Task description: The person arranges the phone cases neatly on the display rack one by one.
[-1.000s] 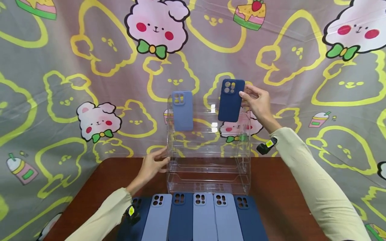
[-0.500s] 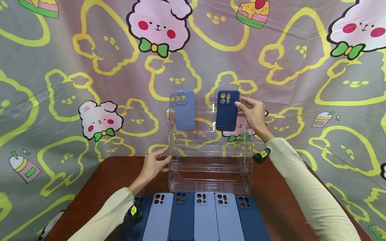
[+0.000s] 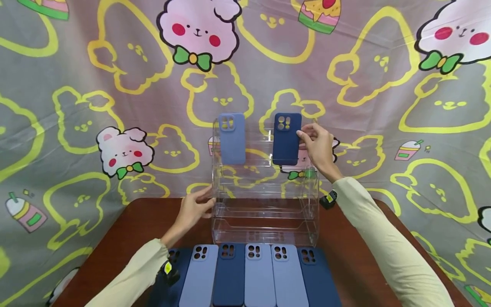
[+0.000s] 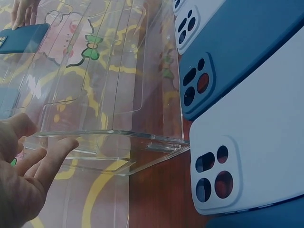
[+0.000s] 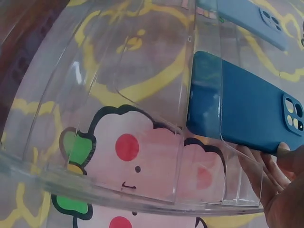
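Note:
My right hand point(image 3: 320, 145) pinches a dark blue phone case point(image 3: 286, 140) by its right edge, thumb on the front. The case stands upright in the top tier of a clear acrylic rack point(image 3: 264, 238). In the right wrist view the lower part of the dark blue case point(image 5: 237, 104) shows through the tier's clear front lip. A light blue phone case point(image 3: 232, 140) stands at the left of that same tier. My left hand point(image 3: 194, 209) touches the rack's left side; in the left wrist view its fingers point(image 4: 52, 164) lie extended along the side panel's edge.
Several phone cases lie in a row in front of the rack, among them a light blue case point(image 3: 260, 277) and a dark blue case point(image 3: 320, 277). The brown table point(image 3: 368, 243) carries everything. A cartoon-patterned curtain point(image 3: 383, 128) hangs close behind the rack.
My right hand has lowered the dark blue case from above the rack into the top tier, moving slightly left and setting it straighter. The left hand has stayed at the rack's side.

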`<action>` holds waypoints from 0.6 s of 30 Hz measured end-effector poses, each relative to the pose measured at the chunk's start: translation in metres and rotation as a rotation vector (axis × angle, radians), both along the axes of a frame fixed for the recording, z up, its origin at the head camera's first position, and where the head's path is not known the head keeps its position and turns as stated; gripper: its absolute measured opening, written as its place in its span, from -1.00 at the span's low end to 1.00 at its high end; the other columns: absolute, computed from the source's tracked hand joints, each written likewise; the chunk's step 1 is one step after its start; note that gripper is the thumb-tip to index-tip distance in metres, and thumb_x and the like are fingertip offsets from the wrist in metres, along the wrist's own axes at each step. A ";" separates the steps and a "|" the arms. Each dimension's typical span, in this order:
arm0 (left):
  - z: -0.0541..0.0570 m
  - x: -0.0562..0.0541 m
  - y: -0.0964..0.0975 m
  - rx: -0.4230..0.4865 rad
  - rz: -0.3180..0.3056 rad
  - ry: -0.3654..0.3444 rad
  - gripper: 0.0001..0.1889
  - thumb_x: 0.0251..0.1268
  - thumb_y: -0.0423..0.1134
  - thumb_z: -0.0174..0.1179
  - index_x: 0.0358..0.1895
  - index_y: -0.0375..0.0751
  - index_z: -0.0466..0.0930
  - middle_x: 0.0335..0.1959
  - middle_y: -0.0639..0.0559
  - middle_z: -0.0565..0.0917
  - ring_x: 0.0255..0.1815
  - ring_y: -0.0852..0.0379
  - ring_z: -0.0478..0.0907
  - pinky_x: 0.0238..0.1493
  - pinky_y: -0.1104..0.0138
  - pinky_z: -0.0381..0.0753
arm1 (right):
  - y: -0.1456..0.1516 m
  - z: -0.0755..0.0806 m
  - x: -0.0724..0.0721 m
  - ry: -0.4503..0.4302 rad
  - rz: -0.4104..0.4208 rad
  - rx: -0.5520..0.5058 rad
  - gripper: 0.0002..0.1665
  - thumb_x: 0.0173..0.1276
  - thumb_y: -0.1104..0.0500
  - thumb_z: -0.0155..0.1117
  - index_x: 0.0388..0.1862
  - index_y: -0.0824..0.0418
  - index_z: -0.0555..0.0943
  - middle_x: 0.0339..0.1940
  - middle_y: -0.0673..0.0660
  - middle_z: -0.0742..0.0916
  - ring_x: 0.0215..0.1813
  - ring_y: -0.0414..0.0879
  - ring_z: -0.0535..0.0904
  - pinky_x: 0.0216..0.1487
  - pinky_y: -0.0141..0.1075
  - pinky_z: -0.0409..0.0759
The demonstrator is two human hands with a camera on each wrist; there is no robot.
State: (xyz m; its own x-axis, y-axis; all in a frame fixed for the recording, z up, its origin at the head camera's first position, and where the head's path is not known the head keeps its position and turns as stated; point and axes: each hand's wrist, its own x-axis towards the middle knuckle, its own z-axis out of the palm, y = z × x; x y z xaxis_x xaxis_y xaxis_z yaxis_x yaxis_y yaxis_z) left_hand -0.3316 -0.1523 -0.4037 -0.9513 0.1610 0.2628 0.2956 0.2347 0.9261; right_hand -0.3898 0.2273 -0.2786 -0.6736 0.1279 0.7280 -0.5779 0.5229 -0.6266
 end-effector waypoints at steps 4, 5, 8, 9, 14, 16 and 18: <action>-0.001 0.001 0.001 0.000 0.011 0.001 -0.42 0.46 -0.44 0.28 0.51 -0.22 0.45 0.29 -0.38 0.63 0.06 -0.38 0.72 -0.32 0.22 0.86 | 0.001 -0.001 0.001 -0.005 0.010 -0.004 -0.76 0.54 0.26 0.32 -0.01 0.46 0.66 -0.23 0.40 0.80 -0.25 0.27 0.79 -0.35 -0.38 0.81; 0.000 0.001 0.001 -0.004 0.015 0.003 -0.42 0.46 -0.44 0.28 0.51 -0.22 0.45 0.28 -0.38 0.63 0.06 -0.38 0.72 -0.32 0.22 0.86 | 0.001 -0.001 0.001 -0.007 0.011 0.000 -0.76 0.54 0.26 0.32 -0.01 0.47 0.66 -0.23 0.41 0.80 -0.25 0.27 0.79 -0.34 -0.36 0.82; -0.001 0.003 0.001 -0.006 0.015 -0.007 -0.41 0.46 -0.44 0.28 0.52 -0.22 0.44 0.30 -0.39 0.62 0.06 -0.37 0.73 -0.30 0.21 0.86 | 0.000 -0.004 0.003 -0.013 0.011 0.012 -0.77 0.54 0.28 0.31 0.00 0.47 0.65 -0.22 0.41 0.79 -0.24 0.26 0.80 -0.31 -0.23 0.84; -0.002 0.004 0.001 -0.008 0.013 -0.010 -0.41 0.46 -0.43 0.28 0.52 -0.22 0.43 0.30 -0.39 0.62 0.06 -0.36 0.73 -0.29 0.21 0.86 | 0.000 -0.005 0.004 -0.015 0.003 0.021 -0.77 0.54 0.27 0.31 0.00 0.47 0.65 -0.23 0.41 0.79 -0.25 0.26 0.80 -0.31 -0.18 0.84; -0.004 0.007 0.002 -0.003 0.013 -0.011 -0.41 0.46 -0.42 0.29 0.52 -0.24 0.44 0.28 -0.40 0.63 0.04 -0.33 0.74 -0.31 0.20 0.87 | 0.002 -0.008 0.006 -0.025 -0.015 0.058 -0.77 0.56 0.26 0.29 0.00 0.46 0.65 -0.22 0.42 0.79 -0.27 0.25 0.81 -0.32 -0.06 0.83; -0.002 0.006 0.003 -0.001 0.013 -0.005 -0.42 0.46 -0.42 0.29 0.51 -0.23 0.44 0.28 -0.40 0.63 0.05 -0.35 0.74 -0.31 0.20 0.87 | 0.002 -0.006 0.005 -0.020 -0.017 0.071 -0.76 0.57 0.26 0.28 0.00 0.46 0.64 -0.21 0.43 0.79 -0.27 0.26 0.81 -0.33 -0.10 0.83; 0.001 0.004 0.003 -0.001 0.011 0.000 -0.41 0.46 -0.43 0.29 0.52 -0.22 0.44 0.29 -0.40 0.62 0.05 -0.38 0.73 -0.31 0.19 0.87 | 0.002 -0.003 0.003 -0.011 -0.020 0.081 -0.77 0.58 0.26 0.27 0.01 0.46 0.63 -0.21 0.43 0.79 -0.28 0.26 0.81 -0.35 -0.14 0.83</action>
State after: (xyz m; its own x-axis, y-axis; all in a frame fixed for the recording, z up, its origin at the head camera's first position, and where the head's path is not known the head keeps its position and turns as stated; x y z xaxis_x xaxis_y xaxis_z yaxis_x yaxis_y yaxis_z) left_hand -0.3279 -0.1493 -0.4025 -0.9530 0.1509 0.2628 0.2931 0.2384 0.9259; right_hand -0.3870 0.2298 -0.2819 -0.6796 0.0828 0.7289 -0.5600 0.5833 -0.5884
